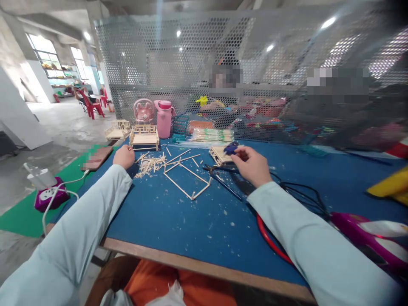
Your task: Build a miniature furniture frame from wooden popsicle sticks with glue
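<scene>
The left hand (pixel 124 157) is held beside piled stick scraps (pixel 149 165); its grip cannot be told. A stick frame (pixel 178 185) is laid mid-bench (pixel 165 216). At a slatted model (pixel 217 155), a dark-blue object (pixel 230 148) is pinched by the right hand (pixel 253 165).

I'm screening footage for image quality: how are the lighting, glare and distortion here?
Head view: bright glare around the white ceiling lights; head view: daylight bleaches the tall paned windows; head view: wide-angle stretch enlarges the pale blue fabric right sleeve toward the corner; head view: pixelated blocks cover parts of the grey perforated metal screen.
</scene>
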Motion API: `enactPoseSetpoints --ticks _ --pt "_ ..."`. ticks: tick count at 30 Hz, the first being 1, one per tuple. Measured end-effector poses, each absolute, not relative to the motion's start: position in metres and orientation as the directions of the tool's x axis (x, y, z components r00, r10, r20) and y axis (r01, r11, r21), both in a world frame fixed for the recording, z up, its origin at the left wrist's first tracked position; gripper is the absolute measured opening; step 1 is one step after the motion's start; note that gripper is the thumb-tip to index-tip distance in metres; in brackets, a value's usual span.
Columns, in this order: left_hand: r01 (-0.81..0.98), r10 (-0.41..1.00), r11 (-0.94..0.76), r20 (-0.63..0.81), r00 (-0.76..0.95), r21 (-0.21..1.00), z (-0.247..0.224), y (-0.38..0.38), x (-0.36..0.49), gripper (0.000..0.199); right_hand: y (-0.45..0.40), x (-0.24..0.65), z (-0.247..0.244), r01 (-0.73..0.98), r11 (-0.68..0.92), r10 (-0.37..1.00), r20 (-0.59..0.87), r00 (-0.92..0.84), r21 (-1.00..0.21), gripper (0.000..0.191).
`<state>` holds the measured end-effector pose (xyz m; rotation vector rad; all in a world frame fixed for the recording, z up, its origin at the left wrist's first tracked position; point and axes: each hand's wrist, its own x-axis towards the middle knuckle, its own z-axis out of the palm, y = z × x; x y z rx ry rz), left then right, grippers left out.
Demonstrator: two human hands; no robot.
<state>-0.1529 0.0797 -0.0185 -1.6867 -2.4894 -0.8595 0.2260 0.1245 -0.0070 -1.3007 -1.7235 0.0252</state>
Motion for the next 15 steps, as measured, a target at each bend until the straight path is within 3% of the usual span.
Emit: enactPoseSetpoints --ticks 9,15 --pt "0.926 0.951 0.246 0.113 -0.288 0.288 -0.020 0.077 -0.144 0.025 0.115 0.229 -0.008 0.728 0.480 0.728 0.685 -0.020 -0.489 0.017" --pt "0.932 0.953 0.253 0.098 -0.286 0.261 -0.022 0.076 -0.150 0.028 0.116 0.229 -0.013 0.745 0.494 0.723 0.688 -0.065 -0.449 0.016"
